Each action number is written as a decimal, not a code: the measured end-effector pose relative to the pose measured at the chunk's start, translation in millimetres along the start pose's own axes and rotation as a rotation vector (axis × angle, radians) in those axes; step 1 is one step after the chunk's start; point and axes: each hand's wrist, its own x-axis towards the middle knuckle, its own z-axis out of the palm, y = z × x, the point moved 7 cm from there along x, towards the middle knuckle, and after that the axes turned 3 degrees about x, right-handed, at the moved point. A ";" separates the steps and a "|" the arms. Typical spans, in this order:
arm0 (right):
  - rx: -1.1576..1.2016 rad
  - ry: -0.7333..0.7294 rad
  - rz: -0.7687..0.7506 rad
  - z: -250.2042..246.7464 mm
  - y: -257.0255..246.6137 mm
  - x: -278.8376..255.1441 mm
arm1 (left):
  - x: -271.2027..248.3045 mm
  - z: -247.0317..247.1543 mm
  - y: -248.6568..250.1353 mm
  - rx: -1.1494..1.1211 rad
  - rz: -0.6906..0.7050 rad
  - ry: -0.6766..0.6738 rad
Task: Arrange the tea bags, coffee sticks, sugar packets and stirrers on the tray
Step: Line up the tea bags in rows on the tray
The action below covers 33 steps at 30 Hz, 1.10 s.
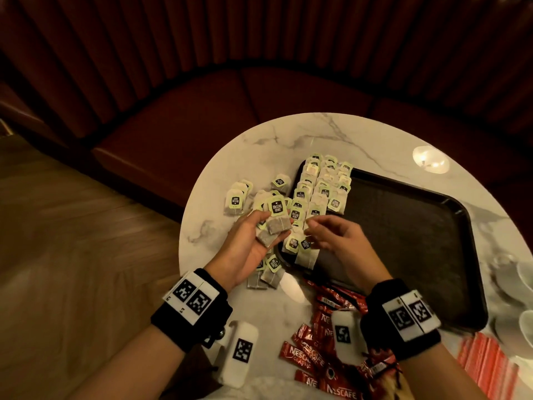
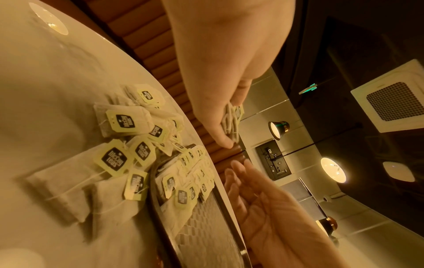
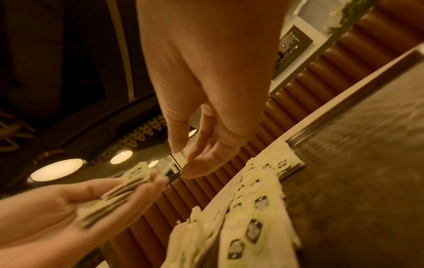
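Observation:
My left hand (image 1: 259, 235) is palm up above the table's left side and grips a small stack of tea bags (image 1: 274, 223) with green tags; the stack shows edge-on between its fingers (image 2: 231, 121). My right hand (image 1: 326, 232) hovers just right of it over the tray's near-left corner, fingers loosely bent and holding nothing (image 3: 195, 159). The black tray (image 1: 418, 241) carries rows of tea bags (image 1: 320, 186) along its left edge. More tea bags (image 1: 239, 197) lie loose on the marble left of the tray. Red coffee sticks (image 1: 317, 350) are heaped at the near edge.
The round marble table (image 1: 288, 140) stands before a curved dark red bench (image 1: 230, 105). Red-striped packets (image 1: 487, 368) lie near right, and white cups (image 1: 522, 275) stand at the right edge. A wooden floor (image 1: 72, 241) lies to the left.

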 end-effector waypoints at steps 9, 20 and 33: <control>0.134 -0.072 -0.115 25.7 -3.1 3.6 | -6.3 11.4 2.3 0.171 0.070 -0.074; 0.162 0.030 -0.135 -1.6 -1.6 3.6 | -7.0 11.8 -0.9 0.221 0.040 -0.072; 0.098 0.385 0.120 -101.5 66.1 76.8 | -1.6 -8.4 -11.4 0.162 -0.052 0.007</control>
